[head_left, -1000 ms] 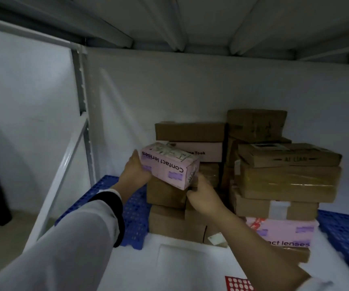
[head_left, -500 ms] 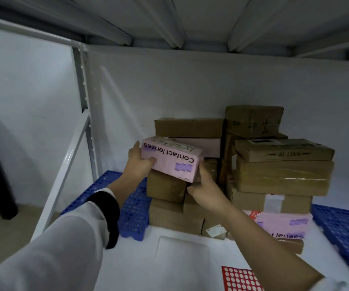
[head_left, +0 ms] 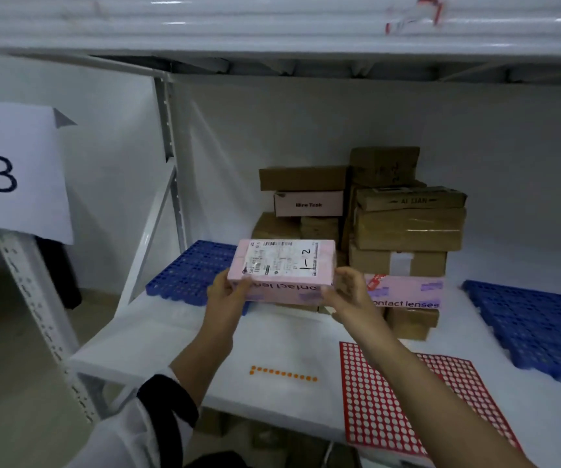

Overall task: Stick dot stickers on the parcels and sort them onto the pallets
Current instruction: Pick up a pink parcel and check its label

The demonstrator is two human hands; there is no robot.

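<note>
A pink "contact lenses" parcel (head_left: 284,268) hangs in the air above the white shelf, label side up, with "1-2" handwritten on its shipping label. My left hand (head_left: 226,292) grips its left end and my right hand (head_left: 350,293) grips its right end. Behind it stands a stack of brown and pink parcels (head_left: 404,228). A red sheet of dot stickers (head_left: 404,400) lies on the shelf at the near right. A short strip of orange dot stickers (head_left: 284,373) lies in front of me. One blue pallet (head_left: 191,268) sits at the back left and another blue pallet (head_left: 539,325) at the right.
The white shelf (head_left: 157,336) has a metal upright (head_left: 171,157) and a diagonal brace at its left end. A shelf beam runs low overhead. A paper sign reading "-3" (head_left: 15,170) hangs on the neighbouring rack at the left.
Both hands have lifted the pink parcel off the stack and drawn it toward me, turning its label side up. The view has pulled back and more of the shelf shows.
</note>
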